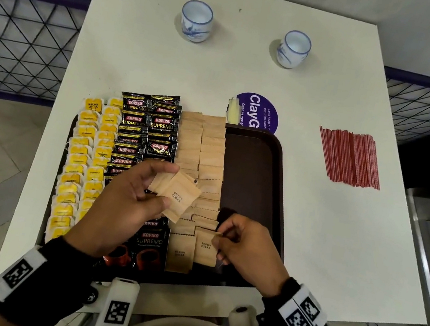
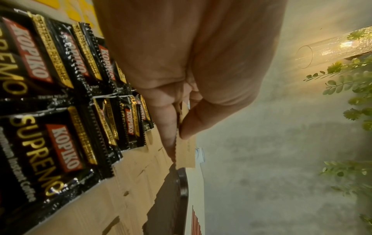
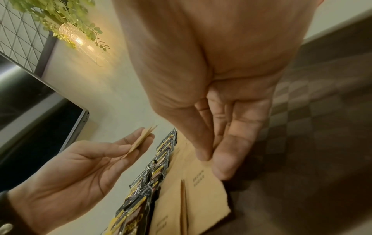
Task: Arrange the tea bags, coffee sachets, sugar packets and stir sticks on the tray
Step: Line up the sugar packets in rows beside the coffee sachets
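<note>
The head view alone shows the full layout. The dark tray point(image 1: 252, 168) sits at the near edge of the white tabletop point(image 1: 309, 232). Yellow tea bags point(image 1: 83, 160) fill two columns along the tray's left edge, black coffee sachets point(image 1: 146, 130) fill the two columns beside them, and brown sugar packets point(image 1: 202, 149) fill two further columns at the tray's middle. The tray's right portion is bare. The red stir sticks point(image 1: 350, 158) lie in a bundle on the tabletop, well apart from the tray, toward the right edge. Two white cups point(image 1: 196, 20) stand near the far edge, and a purple round sticker point(image 1: 257, 112) lies just beyond the tray's far edge.

The left hand point(image 1: 131, 195) hovers above the coffee sachets, palm turned inward. Its thumb and fingers pinch a small fan of spare sugar packets point(image 1: 178, 196). The left wrist view shows this pinch edge-on: thumb and forefinger close on the thin packet edges.

The right hand point(image 1: 240, 246) is low over the near end of the sugar columns. Its thumb and forefinger pinch the upper right corner of the nearest sugar packet point(image 1: 205, 248), which lies flat on the tray. The right wrist view confirms the fingertip point(image 3: 203, 155) contact at that corner, with the remaining fingers extended alongside. It also shows the left hand's palm open behind its pinched packets.
</note>
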The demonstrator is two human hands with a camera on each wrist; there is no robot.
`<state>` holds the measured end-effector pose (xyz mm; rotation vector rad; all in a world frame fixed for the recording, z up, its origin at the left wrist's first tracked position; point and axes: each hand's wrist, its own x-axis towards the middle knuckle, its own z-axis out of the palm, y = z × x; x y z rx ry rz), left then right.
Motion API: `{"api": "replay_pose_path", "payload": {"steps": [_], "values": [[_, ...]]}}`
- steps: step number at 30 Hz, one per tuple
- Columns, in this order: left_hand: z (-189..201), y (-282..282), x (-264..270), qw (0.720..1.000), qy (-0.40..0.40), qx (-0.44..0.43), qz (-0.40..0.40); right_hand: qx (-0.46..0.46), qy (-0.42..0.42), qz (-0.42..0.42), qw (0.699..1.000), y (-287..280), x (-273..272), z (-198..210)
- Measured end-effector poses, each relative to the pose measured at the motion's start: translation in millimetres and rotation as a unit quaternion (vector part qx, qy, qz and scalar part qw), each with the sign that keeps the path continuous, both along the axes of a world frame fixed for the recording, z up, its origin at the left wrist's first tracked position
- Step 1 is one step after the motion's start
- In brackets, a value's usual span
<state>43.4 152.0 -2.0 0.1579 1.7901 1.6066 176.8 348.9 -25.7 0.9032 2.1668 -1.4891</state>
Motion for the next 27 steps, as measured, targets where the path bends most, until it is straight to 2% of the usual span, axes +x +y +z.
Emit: {"api": "replay_pose_path", "payload": {"steps": [17, 21, 23, 27], "values": [[0.3, -3.5, 3.9, 1.000, -0.012, 0.015, 0.003, 0.039, 0.003, -0.024, 0.999, -7.5, -7.2, -1.6], [-0.6, -3.1, 3.2, 1.000, -0.014, 0.018, 0.002, 0.062, 0.031, -0.051, 0.996, -2.3, -10.6, 5.2], [-0.2, -1.0, 3.5, 1.000, -0.010, 0.023, 0.002, 0.031, 0.065, -0.073, 0.995, -0.9, -16.6, 15.7], [-0.1, 7.5, 4.7, 0.999, 0.000, 0.039, 0.013, -0.128, 0.124, -0.122, 0.976, -5.7, -33.8, 33.3]]}}
